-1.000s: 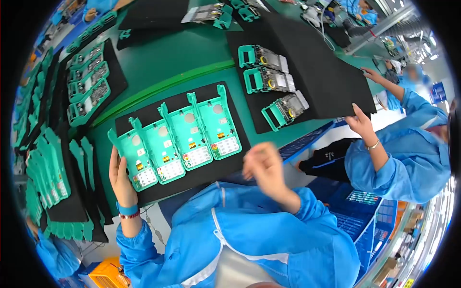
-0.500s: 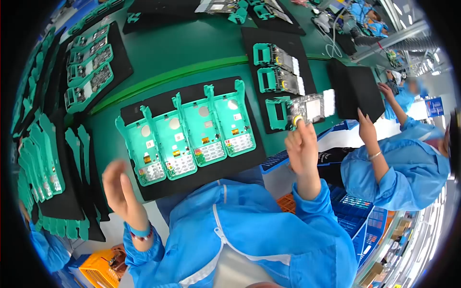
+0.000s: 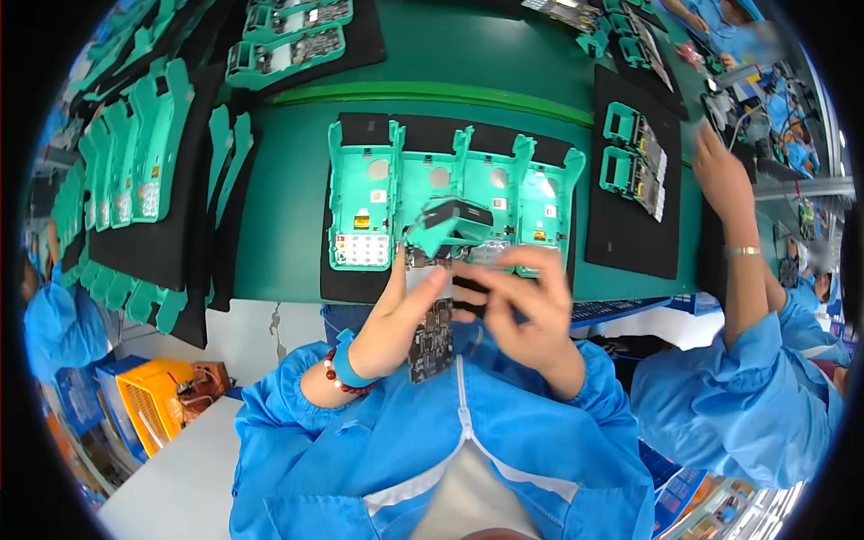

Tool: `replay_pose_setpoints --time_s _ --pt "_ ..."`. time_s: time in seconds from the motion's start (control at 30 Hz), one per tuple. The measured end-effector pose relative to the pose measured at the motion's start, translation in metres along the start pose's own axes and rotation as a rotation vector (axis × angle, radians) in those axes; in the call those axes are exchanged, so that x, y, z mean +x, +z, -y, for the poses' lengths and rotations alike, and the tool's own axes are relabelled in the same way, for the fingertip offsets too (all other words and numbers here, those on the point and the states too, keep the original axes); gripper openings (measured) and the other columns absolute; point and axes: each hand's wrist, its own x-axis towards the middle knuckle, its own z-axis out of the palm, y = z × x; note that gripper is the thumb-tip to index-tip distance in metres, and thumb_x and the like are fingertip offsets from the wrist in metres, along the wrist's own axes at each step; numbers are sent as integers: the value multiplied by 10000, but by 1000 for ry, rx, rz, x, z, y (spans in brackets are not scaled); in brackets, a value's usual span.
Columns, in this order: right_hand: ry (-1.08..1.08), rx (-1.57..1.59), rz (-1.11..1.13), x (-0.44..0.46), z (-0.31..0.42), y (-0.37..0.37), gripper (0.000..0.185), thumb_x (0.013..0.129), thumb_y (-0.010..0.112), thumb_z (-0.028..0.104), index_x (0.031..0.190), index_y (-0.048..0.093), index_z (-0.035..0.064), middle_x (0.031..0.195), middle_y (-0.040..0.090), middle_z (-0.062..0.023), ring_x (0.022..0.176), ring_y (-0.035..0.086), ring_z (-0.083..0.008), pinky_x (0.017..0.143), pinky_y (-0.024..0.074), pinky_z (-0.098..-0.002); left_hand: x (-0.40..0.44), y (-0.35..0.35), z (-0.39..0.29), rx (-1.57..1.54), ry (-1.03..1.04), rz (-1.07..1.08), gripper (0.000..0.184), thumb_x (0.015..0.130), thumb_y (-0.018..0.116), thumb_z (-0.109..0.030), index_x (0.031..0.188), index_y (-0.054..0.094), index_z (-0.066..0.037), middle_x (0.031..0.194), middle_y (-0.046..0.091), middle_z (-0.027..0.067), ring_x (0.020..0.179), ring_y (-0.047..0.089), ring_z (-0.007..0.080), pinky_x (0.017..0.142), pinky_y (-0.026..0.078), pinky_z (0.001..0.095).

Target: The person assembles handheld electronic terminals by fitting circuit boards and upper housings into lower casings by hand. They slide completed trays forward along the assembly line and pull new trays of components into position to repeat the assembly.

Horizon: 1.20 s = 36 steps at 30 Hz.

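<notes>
In front of my chest, my left hand (image 3: pixel 391 324) grips a dark circuit board (image 3: pixel 432 340) with a green plastic frame (image 3: pixel 441 229) at its upper end, thumb across the board. The assembly is tilted, frame end away from me. My right hand (image 3: pixel 531 315) is beside it, slightly blurred, its fingers apart and reaching toward the board; whether they touch it I cannot tell. Behind lie several green housings (image 3: pixel 364 202) in a row on a black mat (image 3: pixel 337 286), each with a keypad area at its near end. The held assembly hides part of the middle ones.
On the right, a black mat (image 3: pixel 630 243) bears two green-framed board assemblies (image 3: pixel 634 166). Stacked green housings (image 3: pixel 144 153) stand at the left. A co-worker's hand (image 3: pixel 724 180) reaches in from the right. A green strip (image 3: pixel 432 93) crosses the table. A yellow crate (image 3: pixel 153 400) is at lower left.
The nearest assembly has left the right-hand mat and is now in my left hand before me. My right hand has come back toward the middle. The camera view has swung right.
</notes>
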Motion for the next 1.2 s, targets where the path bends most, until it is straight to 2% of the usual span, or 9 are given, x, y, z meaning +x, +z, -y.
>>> replay_pose_setpoints --time_s 0.13,0.2,0.53,0.67,0.7,0.87,0.97,1.07,1.2 --pt "100 219 -126 22 17 -10 601 849 751 99 1391 535 -42 1397 556 -229 1385 484 -421 1166 355 -495 0 -5 -4 607 292 140 698 1037 614 -138 1615 240 -23 1492 476 177 1268 576 238 1023 474 324" --pt "200 378 -35 30 23 -7 606 864 747 88 1408 515 -44 1427 552 -208 1427 445 -393 1207 301 -500 0 -3 -1 688 387 150 725 1007 623 -71 1615 236 6 1551 411 198 1381 477 284 1118 395 369" --pt "136 598 -47 27 7 11 218 773 680 0 987 673 41 1068 680 -114 1164 618 -264 1219 280 -614 -3 -7 0 917 534 166 756 930 694 -73 1582 318 0 1329 511 224 1256 532 378 1102 412 423" --pt "170 605 -62 23 5 11 173 792 692 22 962 669 46 1048 681 -116 1308 548 -343 1200 292 -592 -3 -19 1 791 548 183 858 891 753 -94 1598 280 24 1462 469 243 1351 494 380 1140 389 415" --pt "28 540 42 25 -2 6 306 807 712 40 1108 654 30 1206 654 -138 1373 491 -386 1196 292 -573 -4 -21 2 730 533 146 953 849 806 -97 1606 243 35 1519 455 243 1371 496 383 1169 366 422" --pt "327 790 68 21 14 11 916 828 810 68 1578 287 5 1519 455 -204 1357 523 -323 1136 404 -445 -11 -30 -6 1104 710 -45 1124 705 902 -86 1606 237 8 1384 634 173 1163 614 356 1018 439 429" --pt "409 797 211 18 6 11 1003 785 851 -10 1586 247 3 1496 489 -224 1305 584 -272 1023 520 -384 -14 -32 -10 1258 846 -80 1024 661 912 -86 1536 383 -31 1363 672 77 1019 633 297 889 452 404" --pt "296 817 214 16 2 14 986 782 867 12 1567 269 11 1462 516 -226 1324 567 -280 1048 514 -400 -20 -36 -16 1425 825 -32 858 655 909 -88 1418 519 -59 1378 670 56 1018 644 261 888 454 383" --pt "178 811 210 15 -2 19 933 753 886 3 1507 337 27 1454 521 -241 1360 542 -309 1113 471 -424 -13 -48 -1 1402 1138 -103 681 636 886 -115 1263 620 -101 1377 676 36 965 643 206 829 453 349"
